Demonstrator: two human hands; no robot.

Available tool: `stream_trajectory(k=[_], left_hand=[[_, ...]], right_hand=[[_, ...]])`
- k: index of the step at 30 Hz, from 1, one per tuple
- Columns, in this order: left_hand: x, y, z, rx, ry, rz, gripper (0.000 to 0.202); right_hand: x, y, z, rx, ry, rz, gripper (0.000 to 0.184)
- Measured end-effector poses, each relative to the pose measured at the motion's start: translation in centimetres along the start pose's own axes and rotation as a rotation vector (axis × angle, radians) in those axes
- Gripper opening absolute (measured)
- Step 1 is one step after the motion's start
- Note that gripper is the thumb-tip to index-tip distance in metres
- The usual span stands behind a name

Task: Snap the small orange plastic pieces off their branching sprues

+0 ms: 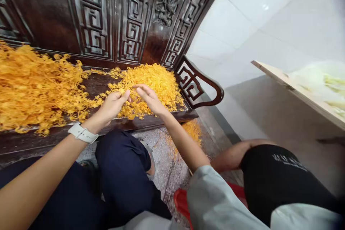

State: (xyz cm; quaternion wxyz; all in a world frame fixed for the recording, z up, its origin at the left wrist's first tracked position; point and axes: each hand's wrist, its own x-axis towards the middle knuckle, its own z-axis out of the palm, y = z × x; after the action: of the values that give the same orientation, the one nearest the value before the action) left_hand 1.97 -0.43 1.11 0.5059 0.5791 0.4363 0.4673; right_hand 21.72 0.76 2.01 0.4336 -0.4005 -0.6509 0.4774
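Over the smaller heap of orange-yellow curly pieces on the dark wooden bench, my two hands come close together. My left hand, with a white-strapped watch on its wrist, is closed, thumb against the fingers. Facing it, my right hand has its thumb and fingertips drawn together. Anything between the fingertips of either hand is too small to make out against the heap. A bigger heap of the same pieces covers the bench on the left, and a thin scatter joins the two.
The bench has a carved back and a curved armrest. More orange pieces lie on the speckled floor. A red stool and another person's leg in black shorts are at right. A wooden board juts in.
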Motion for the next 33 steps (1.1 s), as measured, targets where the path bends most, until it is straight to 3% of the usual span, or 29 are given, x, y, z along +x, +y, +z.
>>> stream_trajectory(k=[3, 6, 9, 13, 16, 19, 25, 33], left_hand=[[0.2, 0.1, 0.1, 0.056, -0.033, -0.014, 0.047], [-0.6, 0.9, 0.7, 0.151, -0.132, -0.007, 0.050], [-2.5, 2.0, 2.4, 0.507, -0.272, 0.144, 0.049], [-4.6, 2.6, 4.5, 1.096, -0.265, 0.416, 0.040], [-4.7, 2.4, 5.0, 1.293, -0.272, 0.497, 0.040], [-4.0, 2.4, 5.3, 1.340, -0.248, 0.533, 0.038], [-2.7, 2.4, 6.3, 1.199, -0.163, 0.701, 0.040], [-1.8, 2.1, 8.8, 1.182, -0.208, 1.051, 0.046]], right_hand=[[-1.0, 0.5, 0.5, -0.104, 0.069, -0.067, 0.051], [-2.1, 0.9, -0.7, -0.220, 0.116, -0.109, 0.056], [-2.6, 1.7, -2.3, -0.208, 0.211, -0.143, 0.059], [-2.5, 3.3, -3.7, -0.111, 0.289, -0.115, 0.065], [-2.1, 4.3, -4.2, -0.048, 0.285, -0.063, 0.068], [-1.5, 4.8, -4.6, 0.065, 0.302, -0.043, 0.072], [-0.6, 4.2, -6.4, 0.315, 0.365, 0.055, 0.066], [-2.4, 4.2, -9.4, 0.329, 0.497, 0.053, 0.061]])
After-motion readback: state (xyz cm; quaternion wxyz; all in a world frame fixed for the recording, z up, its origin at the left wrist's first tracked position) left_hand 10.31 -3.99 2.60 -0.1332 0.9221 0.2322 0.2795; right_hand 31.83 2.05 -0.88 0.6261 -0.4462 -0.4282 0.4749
